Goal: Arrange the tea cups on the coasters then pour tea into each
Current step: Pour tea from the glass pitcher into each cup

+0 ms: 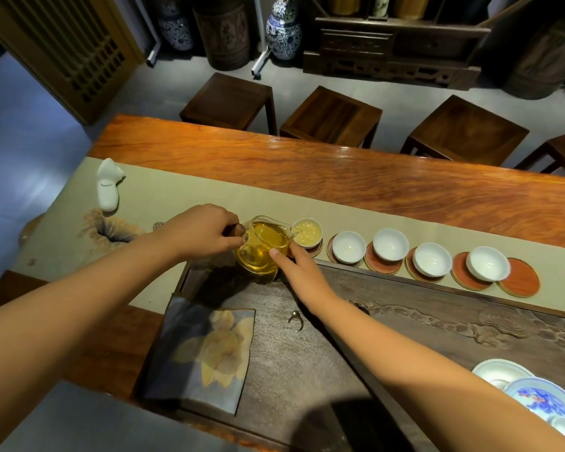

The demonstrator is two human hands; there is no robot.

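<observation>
Left hand [206,234] grips the handle of the glass pitcher [264,247], tilted toward the first cup [307,232], already filled. Right hand [299,267], open, steadies the pitcher's side, probably against drips. Four empty cups [390,244] sit on coasters [519,279] along the bench [340,171]; stools [331,114] stand beyond.

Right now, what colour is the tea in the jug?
Golden yellow, seen through the clear glass jug; the head view shows it best.
</observation>
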